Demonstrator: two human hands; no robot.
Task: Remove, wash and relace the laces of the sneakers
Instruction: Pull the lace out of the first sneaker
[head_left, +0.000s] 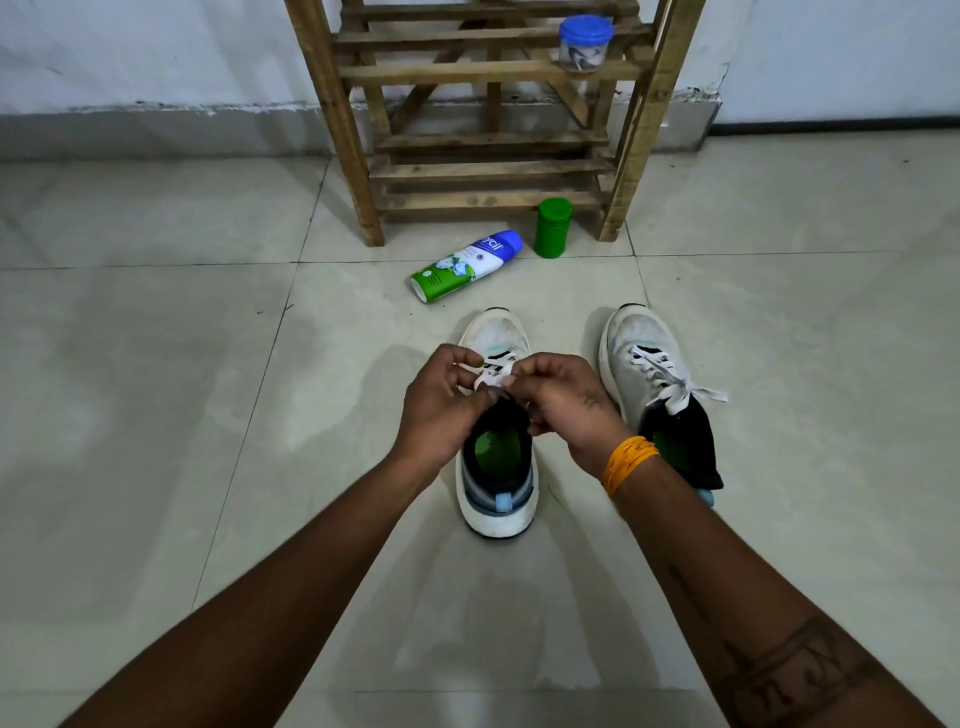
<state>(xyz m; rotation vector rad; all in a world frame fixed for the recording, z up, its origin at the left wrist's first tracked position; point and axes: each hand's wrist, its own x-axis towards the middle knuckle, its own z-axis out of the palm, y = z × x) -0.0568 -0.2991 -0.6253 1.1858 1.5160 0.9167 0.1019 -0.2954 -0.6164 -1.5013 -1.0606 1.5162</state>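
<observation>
Right now my left hand (441, 410) pinches the white lace (491, 376) at the upper eyelets of the left sneaker (496, 415), and my right hand (563, 402) pinches the same lace from the other side. Whether I am unlacing or relacing I cannot tell; either way the next pull needs a firm pinch and the shoe held steady. It stands on the tile floor (208, 415), long axis running away from me, toe toward the wooden rack (358, 171). Just right, the second sneaker (644, 374) sits laced, toe likewise pointing away.
</observation>
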